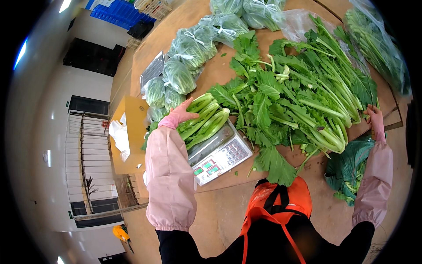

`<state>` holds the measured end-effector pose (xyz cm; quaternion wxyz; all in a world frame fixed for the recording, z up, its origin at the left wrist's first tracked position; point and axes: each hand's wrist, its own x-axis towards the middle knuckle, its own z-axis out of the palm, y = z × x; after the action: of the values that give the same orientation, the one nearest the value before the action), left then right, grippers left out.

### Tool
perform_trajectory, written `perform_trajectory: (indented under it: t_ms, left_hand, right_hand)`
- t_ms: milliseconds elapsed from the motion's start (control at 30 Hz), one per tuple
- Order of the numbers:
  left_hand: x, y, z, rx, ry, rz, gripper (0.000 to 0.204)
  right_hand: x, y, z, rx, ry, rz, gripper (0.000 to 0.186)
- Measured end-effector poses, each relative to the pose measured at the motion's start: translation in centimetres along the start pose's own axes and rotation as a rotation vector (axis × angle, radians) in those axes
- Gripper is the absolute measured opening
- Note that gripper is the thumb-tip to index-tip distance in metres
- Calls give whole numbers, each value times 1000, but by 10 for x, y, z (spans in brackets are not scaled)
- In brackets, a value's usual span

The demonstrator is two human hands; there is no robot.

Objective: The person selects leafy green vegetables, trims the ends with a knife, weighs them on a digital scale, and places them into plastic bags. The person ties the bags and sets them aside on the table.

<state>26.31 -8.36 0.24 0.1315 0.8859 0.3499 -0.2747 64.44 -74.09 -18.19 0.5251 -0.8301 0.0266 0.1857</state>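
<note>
While the left hand (pixel 182 113), gloved in pink below a pink sleeve cover, rested on a bunch of leafy greens (pixel 203 119), its fingers lay spread and open over the stalks rather than curled round them. That bunch sat on the steel tray of a weighing scale (pixel 220 155), whose keypad and small green displays faced the person at the near edge of the wooden table (pixel 206 72). The right hand (pixel 375 118), in the same kind of pink glove, reached to the far right end of a large loose heap of greens (pixel 303 97) that covered the middle of the table; it touched the leaves there, but whether its fingers were closed on any stalk could not be told. Behind the scale, a row of tied clear bags of greens (pixel 187 57) ran along the left side of the table toward the back. A cardboard box (pixel 129 132) stood just left of the scale, off the table edge. Below the right forearm a green bag of leaves (pixel 347 169) lay on the floor. An orange apron (pixel 281 200) showed at the bottom of the view
</note>
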Motion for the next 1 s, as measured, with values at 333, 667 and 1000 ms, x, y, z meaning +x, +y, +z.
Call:
perform_trajectory:
  t_ms: [333, 667, 1000]
  left_hand:
    - [2, 17, 1, 128, 92, -71, 106]
    - [-16, 13, -2, 164, 215, -43, 98]
    - [-204, -71, 13, -254, 916, 82, 64]
  right_hand:
    - [-1, -21, 1, -116, 62, 9, 43]
    - [51, -34, 30, -586, 234, -208, 55]
    - [130, 59, 24, -663, 303, -700, 41]
